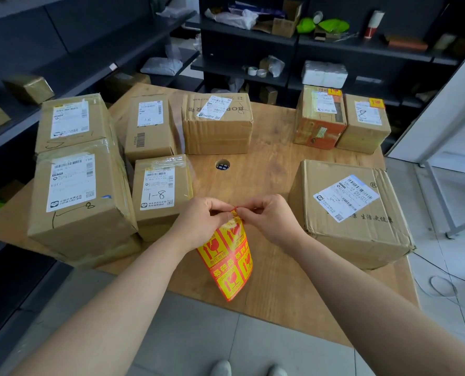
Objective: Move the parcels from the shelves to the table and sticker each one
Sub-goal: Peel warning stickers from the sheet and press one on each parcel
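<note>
At the centre of the frame, the left hand [201, 221] grips the top of the sticker sheet [230, 261]; the right hand [269, 218] pinches its corner, probably one sticker. Peel slowly and hold the sheet steady.

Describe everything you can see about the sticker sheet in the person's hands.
The sticker sheet is a glossy, flexible sheet of square yellow stickers printed in red with broken-glass and arrow symbols and Chinese characters. It hangs curled from its top edge over the near part of the wooden table. The left hand and right hand both pinch that edge, seemingly peeling a sticker's corner. Nothing else visibly touches it.
</note>
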{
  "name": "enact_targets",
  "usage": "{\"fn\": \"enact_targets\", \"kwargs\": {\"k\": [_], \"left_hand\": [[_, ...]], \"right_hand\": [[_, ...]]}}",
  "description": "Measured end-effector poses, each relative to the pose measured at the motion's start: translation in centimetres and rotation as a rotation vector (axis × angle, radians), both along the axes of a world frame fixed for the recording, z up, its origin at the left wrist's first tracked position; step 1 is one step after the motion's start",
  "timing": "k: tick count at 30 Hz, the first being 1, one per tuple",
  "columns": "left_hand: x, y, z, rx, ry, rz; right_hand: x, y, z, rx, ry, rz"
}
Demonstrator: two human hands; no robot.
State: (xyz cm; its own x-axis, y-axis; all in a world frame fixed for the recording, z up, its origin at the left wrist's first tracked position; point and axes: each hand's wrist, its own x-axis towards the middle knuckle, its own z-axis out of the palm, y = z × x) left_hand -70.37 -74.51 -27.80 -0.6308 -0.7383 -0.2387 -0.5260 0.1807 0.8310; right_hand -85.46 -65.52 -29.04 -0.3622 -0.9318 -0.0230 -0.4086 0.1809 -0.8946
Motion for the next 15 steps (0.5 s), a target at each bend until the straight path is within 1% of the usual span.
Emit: {"fn": "enact_targets", "kwargs": {"k": [4, 9, 12, 15], "left_hand": [[0.0, 0.14, 0.03, -0.002, 0.011, 0.0], [-0.21, 0.53, 0.17, -0.053, 0.051, -0.005], [-0.16, 0.57, 0.11, -0.07, 0.031, -0.01], [0.0, 0.33, -0.19, -0.074, -0.002, -0.001]], "right_hand": [[0.03, -0.01, -0.01, 0.006, -0.015, -0.05], [0.37, -0.06, -0.07, -0.002, -0.003, -0.074], [0.52, 0.04, 0.07, 0.002, -0.009, -0.072], [0.34, 0.22, 0.35, 0.024, -0.072, -0.089]]}}
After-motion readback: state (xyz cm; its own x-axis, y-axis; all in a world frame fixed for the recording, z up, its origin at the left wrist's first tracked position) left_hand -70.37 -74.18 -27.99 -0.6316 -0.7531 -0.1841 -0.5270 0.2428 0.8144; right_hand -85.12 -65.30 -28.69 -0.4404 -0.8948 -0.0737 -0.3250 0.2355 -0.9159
